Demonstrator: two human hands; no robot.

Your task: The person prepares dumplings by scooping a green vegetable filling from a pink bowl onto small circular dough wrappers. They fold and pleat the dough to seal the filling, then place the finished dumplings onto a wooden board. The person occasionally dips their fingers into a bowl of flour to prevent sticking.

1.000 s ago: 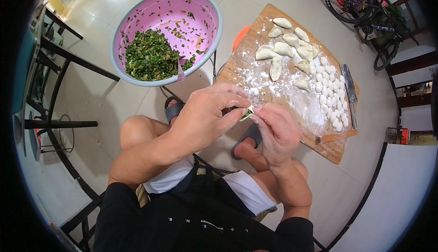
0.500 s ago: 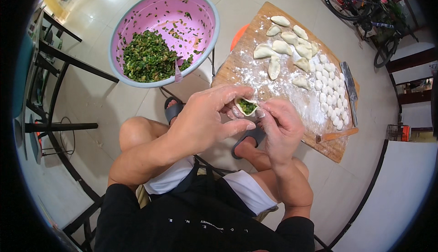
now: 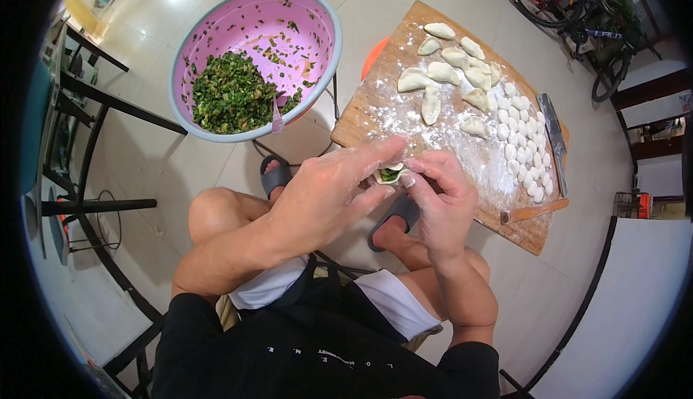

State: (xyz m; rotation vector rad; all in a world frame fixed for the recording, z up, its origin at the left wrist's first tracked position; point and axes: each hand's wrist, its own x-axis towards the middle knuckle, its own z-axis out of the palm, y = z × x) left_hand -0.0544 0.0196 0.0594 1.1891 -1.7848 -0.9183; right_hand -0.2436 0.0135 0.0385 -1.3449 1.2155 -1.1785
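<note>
A half-folded dumpling point(image 3: 389, 176) with green filling showing is held up between my two hands, over my lap near the board's near edge. My left hand point(image 3: 328, 186) cups it from the left, thumb below and fingers above. On the other side, the thumb and forefinger of my right hand point(image 3: 442, 193) pinch its right end. Flour dusts both hands. Beyond them, several finished dumplings point(image 3: 442, 73) lie on the floured wooden board point(image 3: 382, 88). Many small white dough pieces point(image 3: 522, 142) sit in rows at its right.
A pink basin point(image 3: 289, 20) of chopped green filling point(image 3: 234, 94) stands ahead on the left, a pink spoon handle point(image 3: 277, 117) sticking up from it. A cleaver point(image 3: 553, 142) and a rolling pin point(image 3: 534, 211) lie along the board's right edge. Black metal legs point(image 3: 123, 99) stand left; a bicycle point(image 3: 556, 9) is far right.
The wrapper's opening has narrowed, with less filling showing. My left thumb and fingers have drawn closer together around it, and my right hand stays at its right end.
</note>
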